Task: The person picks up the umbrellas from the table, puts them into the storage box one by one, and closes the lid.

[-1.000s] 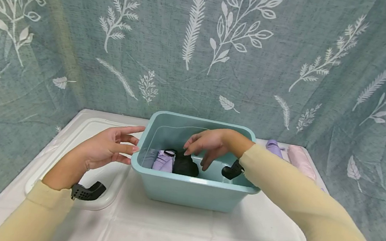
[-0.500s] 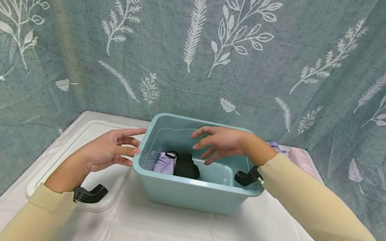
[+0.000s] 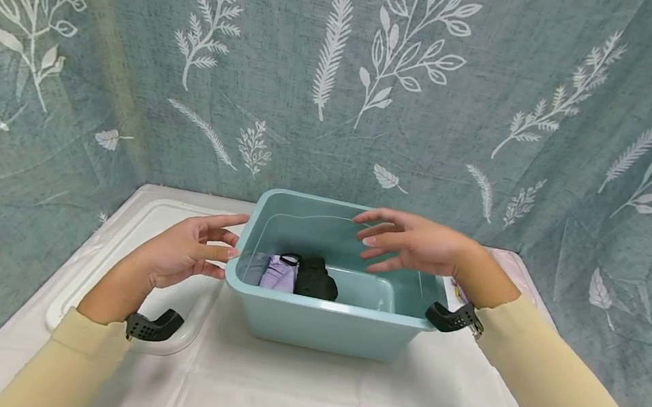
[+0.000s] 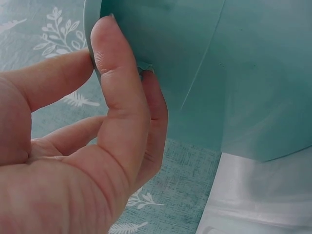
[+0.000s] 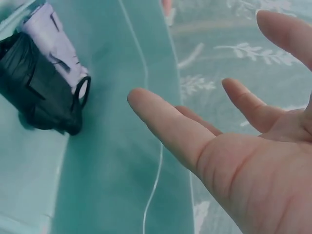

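Observation:
A teal plastic bin [image 3: 322, 327] stands on the white-covered table. My left hand [image 3: 186, 254] touches its left rim with fingertips and thumb, the fingers spread and lightly bent. In the left wrist view these fingers [image 4: 122, 97] meet the rim and outer wall. Above the right part of the bin hovers my right hand [image 3: 413, 242], holding nothing, its fingers loosely extended. Inside the bin, at the left, a black fabric bundle [image 3: 316, 279] lies beside a lavender fabric bundle [image 3: 279, 274]. A black loop strap [image 5: 84, 92] shows near them in the right wrist view.
A white lid or tray [image 3: 108, 257] lies left of the bin, partly under my left forearm. Behind my right forearm, a pink item [image 3: 509, 265] and a small colourful piece [image 3: 459, 291] are partly hidden. A patterned curtain [image 3: 340, 95] hangs behind the table.
My right hand has moved right and slightly up from above the black bundle, its fingers spreading. A lavender item beyond the bin's right side has become hidden behind that arm. The left hand stays at the rim.

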{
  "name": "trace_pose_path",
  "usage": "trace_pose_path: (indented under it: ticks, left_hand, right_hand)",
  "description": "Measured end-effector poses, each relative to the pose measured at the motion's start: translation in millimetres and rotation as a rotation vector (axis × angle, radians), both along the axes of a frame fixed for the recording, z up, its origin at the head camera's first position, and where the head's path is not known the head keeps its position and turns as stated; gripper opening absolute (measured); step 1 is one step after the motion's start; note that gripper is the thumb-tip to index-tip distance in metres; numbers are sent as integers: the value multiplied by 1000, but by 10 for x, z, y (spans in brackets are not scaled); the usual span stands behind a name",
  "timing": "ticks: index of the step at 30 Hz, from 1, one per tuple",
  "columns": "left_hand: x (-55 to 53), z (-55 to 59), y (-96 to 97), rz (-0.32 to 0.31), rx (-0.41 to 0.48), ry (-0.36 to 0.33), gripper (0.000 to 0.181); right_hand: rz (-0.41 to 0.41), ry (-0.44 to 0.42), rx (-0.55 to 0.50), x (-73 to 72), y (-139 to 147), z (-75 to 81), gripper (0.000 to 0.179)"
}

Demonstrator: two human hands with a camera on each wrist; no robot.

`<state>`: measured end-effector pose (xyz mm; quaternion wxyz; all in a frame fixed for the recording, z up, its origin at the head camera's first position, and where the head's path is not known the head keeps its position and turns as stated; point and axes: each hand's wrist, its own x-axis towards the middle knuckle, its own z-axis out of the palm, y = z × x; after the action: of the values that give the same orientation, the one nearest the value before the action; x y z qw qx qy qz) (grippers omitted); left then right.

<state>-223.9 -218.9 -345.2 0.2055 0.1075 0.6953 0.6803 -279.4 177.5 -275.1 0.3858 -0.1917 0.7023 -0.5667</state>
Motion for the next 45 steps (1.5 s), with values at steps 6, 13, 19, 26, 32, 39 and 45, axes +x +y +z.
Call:
trace_pose_path:
  ticks: [6,13,19,26,32,39,45]
  left_hand:
    - [-4,-34,1,-5,19,1,80]
    - [-6,-62,9,-5,25,10,80]
    - [2,-51,10,0,21,14,80]
    - [4,-68,-13,4,25,10,79]
    - [12,-54,-6,2,31,9,79]
    - [10,-46,4,7,28,16,79]
    - [4,-53,-3,7,27,22,79]
  right_hand:
    - [-41,72,-67,123,174,-20,60]
    - [-122,190,-136,293,417,-53,62]
    - [-186,265,-200,424,631,-95,59]
    - [-236,378,-275,497,880,-194,51]
    - [-269,425,-338,556,1069,-318,49]
    - [-318,448,-403,615,1302,-491,48]
    - [-317,462,-499,660,1502,-663,48]
